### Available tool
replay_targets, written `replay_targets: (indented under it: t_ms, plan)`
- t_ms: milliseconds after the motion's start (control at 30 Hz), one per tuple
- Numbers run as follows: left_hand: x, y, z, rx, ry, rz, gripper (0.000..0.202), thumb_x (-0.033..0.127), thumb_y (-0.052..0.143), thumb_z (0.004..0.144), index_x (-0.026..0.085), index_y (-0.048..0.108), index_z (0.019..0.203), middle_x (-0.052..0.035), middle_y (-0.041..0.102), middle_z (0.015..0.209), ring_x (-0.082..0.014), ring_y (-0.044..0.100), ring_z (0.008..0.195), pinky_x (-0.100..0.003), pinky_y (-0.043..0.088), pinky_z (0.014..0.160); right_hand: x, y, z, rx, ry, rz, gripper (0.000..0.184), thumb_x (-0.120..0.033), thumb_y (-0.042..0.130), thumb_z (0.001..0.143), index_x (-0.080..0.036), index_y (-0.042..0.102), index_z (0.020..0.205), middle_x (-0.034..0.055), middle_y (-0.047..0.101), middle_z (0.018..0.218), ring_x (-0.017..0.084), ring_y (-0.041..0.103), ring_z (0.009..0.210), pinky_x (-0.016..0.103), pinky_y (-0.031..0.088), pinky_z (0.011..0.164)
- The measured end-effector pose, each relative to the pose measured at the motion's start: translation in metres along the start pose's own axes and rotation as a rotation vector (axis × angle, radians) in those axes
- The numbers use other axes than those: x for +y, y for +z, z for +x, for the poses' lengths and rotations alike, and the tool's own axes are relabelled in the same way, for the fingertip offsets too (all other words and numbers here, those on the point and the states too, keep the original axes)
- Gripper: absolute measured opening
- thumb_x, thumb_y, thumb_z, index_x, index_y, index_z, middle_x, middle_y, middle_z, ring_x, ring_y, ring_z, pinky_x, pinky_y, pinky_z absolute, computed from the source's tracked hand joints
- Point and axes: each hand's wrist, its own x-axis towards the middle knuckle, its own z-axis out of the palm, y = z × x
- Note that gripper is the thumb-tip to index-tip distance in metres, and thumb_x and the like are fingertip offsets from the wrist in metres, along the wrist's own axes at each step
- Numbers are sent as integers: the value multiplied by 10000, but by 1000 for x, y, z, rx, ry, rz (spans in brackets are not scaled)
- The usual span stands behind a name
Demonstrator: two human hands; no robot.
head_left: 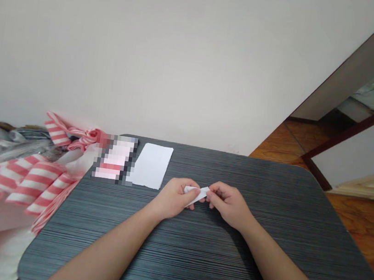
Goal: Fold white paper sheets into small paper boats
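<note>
Both my hands meet over the middle of a dark grey striped table. A small folded piece of white paper is pinched between them. My left hand has its fingers curled round the paper's left end. My right hand pinches the right end with closed fingers. Most of the paper is hidden by my fingers. A white sheet of paper lies flat on the table just beyond my left hand.
A blurred pink and white object lies left of the sheet. Pink and white striped bags are heaped off the table's left edge. A white wall stands behind; wooden floor and a doorway lie right.
</note>
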Motion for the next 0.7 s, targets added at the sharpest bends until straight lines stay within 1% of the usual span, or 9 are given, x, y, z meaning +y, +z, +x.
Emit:
replay_targets:
  t_ms: [100,167,367,567,700]
  plan:
    - [-1,0,0,-6,-5,-32,290,355,476,855,122,648,848,-57,665,741,-110,576,569,-207,428,536,-1,0,1,-16,-26,44,125,-253,509,886,-171,602,897,30,648,766,119,573,600,238,450,566]
    - [-1,0,0,-12,-7,-43,289,356,475,856,123,645,852,-66,676,785,-111,583,577,-209,432,538,-2,0,1,-13,-49,37,128,-245,511,887,-175,616,911,29,642,779,121,576,613,242,453,578]
    - [-3,-1,0,-21,1,-73,276,349,472,865,124,631,852,-79,687,834,-115,594,594,-220,445,557,-4,-2,1,6,-135,42,140,-208,522,883,-183,646,943,25,626,798,114,586,618,248,461,588]
    - [-4,-1,1,-31,0,-119,276,357,481,867,121,623,844,-86,692,828,-113,589,588,-225,452,562,-3,-4,2,13,-221,7,168,-160,521,878,-180,680,928,24,620,745,118,590,634,265,467,628]
    - [-3,-1,1,-32,-2,-152,268,357,493,863,120,618,846,-89,693,822,-113,588,581,-225,451,553,-1,-5,2,15,-247,30,172,-153,521,878,-184,681,932,23,616,739,115,589,624,261,471,615]
